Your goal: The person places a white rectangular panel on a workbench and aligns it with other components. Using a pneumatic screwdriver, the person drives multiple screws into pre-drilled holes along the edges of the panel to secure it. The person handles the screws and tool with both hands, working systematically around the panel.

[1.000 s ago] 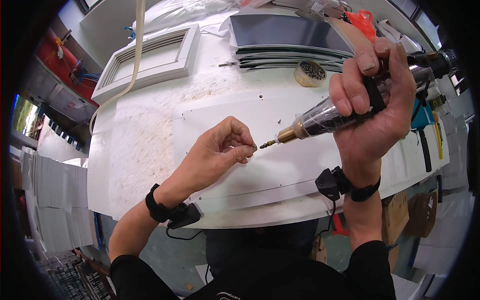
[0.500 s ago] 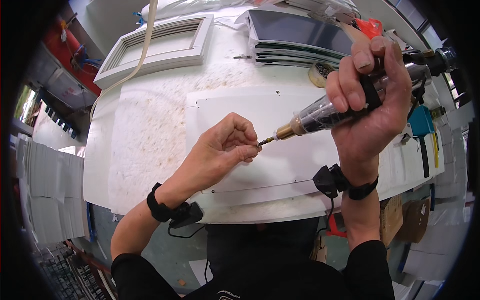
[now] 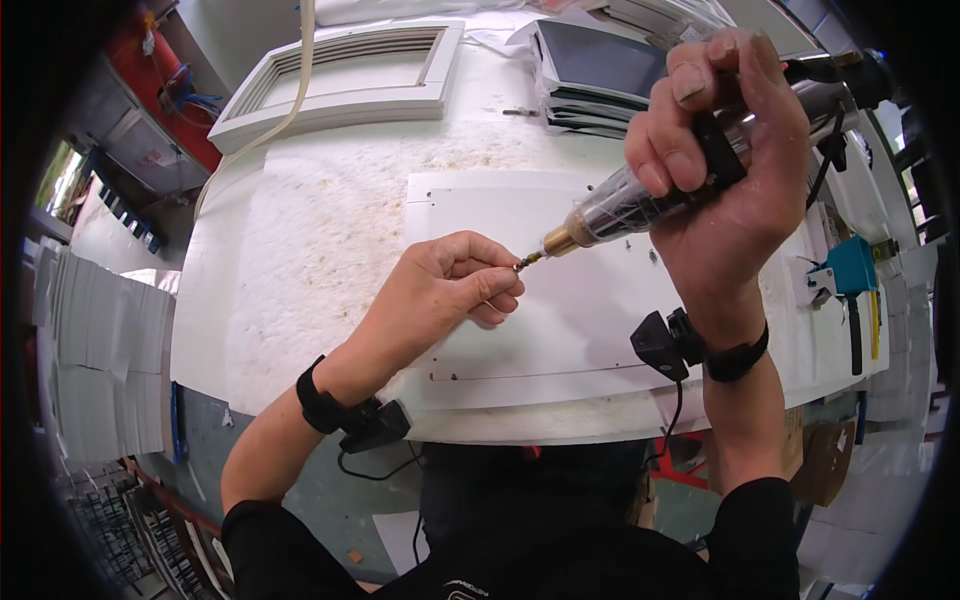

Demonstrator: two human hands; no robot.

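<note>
My right hand (image 3: 735,160) is wrapped round a power screwdriver (image 3: 630,200) with a clear-wrapped barrel and a brass-coloured nose. Its bit slants down to the left. At the bit's tip, the thumb and forefinger of my left hand (image 3: 455,280) pinch a small screw (image 3: 518,267), mostly hidden by the fingertips. Both hands are held above a flat white panel (image 3: 570,330), which has small dark screws or holes near its edges and corners. A couple of loose screws (image 3: 652,256) lie on the panel under the driver.
A white louvred frame (image 3: 335,75) lies at the far left of the white table (image 3: 300,250), with a pale hose (image 3: 302,60) hanging before it. Dark-topped stacked panels (image 3: 595,70) stand at the back. On the right are a teal-headed tool (image 3: 848,268) and several smaller items.
The view has shifted slightly, so the table things sit further right. The driver and my right hand have moved a little left and up; the bit still meets my left fingertips.
</note>
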